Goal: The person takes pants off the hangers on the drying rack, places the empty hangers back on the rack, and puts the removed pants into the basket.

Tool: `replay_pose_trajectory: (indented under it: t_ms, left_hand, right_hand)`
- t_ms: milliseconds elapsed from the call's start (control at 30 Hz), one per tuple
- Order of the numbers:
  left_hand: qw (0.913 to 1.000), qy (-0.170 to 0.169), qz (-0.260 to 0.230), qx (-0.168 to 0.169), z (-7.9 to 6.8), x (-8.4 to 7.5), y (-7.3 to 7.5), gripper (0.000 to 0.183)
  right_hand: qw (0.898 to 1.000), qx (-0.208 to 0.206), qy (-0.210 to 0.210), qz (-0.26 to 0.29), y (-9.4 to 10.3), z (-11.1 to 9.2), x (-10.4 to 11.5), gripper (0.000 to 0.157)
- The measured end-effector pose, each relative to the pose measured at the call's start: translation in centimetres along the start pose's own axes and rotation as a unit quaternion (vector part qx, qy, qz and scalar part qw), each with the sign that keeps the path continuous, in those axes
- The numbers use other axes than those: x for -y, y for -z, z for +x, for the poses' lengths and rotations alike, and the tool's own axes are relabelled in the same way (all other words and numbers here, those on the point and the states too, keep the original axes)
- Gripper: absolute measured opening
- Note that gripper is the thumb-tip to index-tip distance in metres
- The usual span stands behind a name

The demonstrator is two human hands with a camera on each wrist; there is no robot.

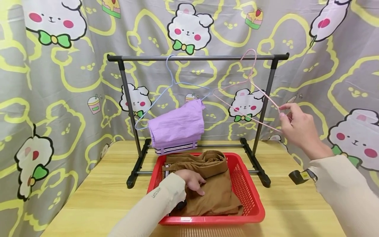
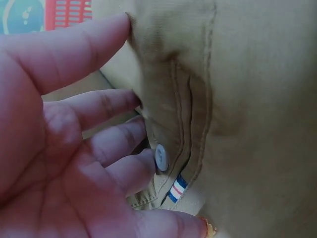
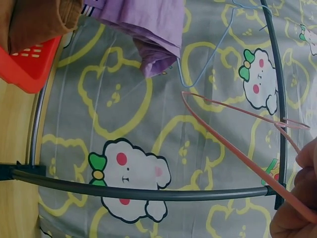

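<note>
My left hand (image 1: 192, 180) is down in the red basket (image 1: 258, 210), against folded brown trousers (image 1: 217, 189). In the left wrist view its fingers are loosely bent and touch the cloth by a button (image 2: 161, 157); no firm hold shows. Up at the right, my right hand (image 1: 300, 125) pinches a lower corner of a pink wire hanger (image 3: 237, 153). That hanger is bare, its hook at the rack's top bar (image 1: 207, 58). A blue hanger (image 1: 172, 79) hangs left of it, with folded lilac trousers (image 1: 177, 123) over its lower bar.
The black-footed metal rack stands on a wooden table (image 1: 97, 197), its right post (image 1: 263, 105) behind the pink hanger. The basket sits in front, between the rack's feet. A patterned curtain (image 1: 228, 19) closes off the back and sides.
</note>
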State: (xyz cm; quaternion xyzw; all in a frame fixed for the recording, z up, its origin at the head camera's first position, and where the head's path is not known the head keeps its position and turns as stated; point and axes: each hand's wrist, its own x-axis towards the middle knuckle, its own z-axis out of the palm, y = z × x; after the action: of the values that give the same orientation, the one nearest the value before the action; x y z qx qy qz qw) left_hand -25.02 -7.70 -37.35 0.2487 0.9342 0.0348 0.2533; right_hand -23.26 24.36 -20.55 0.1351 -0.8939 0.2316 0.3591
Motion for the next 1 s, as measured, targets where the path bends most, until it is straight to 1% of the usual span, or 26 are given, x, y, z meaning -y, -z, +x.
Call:
replay_pose_trajectory:
  t_ms: [200,333,667,867,1000]
  left_hand:
    - [1.0,0.002,-0.008,0.001,0.0,-0.2,0.0,0.054]
    - [0.9999,0.008,-0.011,-0.001,-0.1,-0.1,-0.1,0.054]
    - [0.9998,-0.001,-0.005,0.018,-0.1,-0.1,0.2,0.055]
    - [0.9999,-0.002,-0.003,0.015,-0.1,-0.2,0.1,0.056]
    - [0.9999,-0.008,-0.002,0.013,-0.1,-0.2,-0.1,0.056]
  right_hand:
    - [1.0,0.003,-0.003,0.0,0.1,0.2,0.3,0.023]
    - [1.0,-0.007,-0.001,0.002,0.2,0.4,0.5,0.022]
    - [1.0,-0.026,0.005,0.003,-0.1,1.0,0.7,0.022]
    - [1.0,-0.015,-0.006,0.003,-0.3,1.2,0.8,0.023]
    - [1.0,-0.007,-0.014,0.003,-0.4,1.3,0.8,0.024]
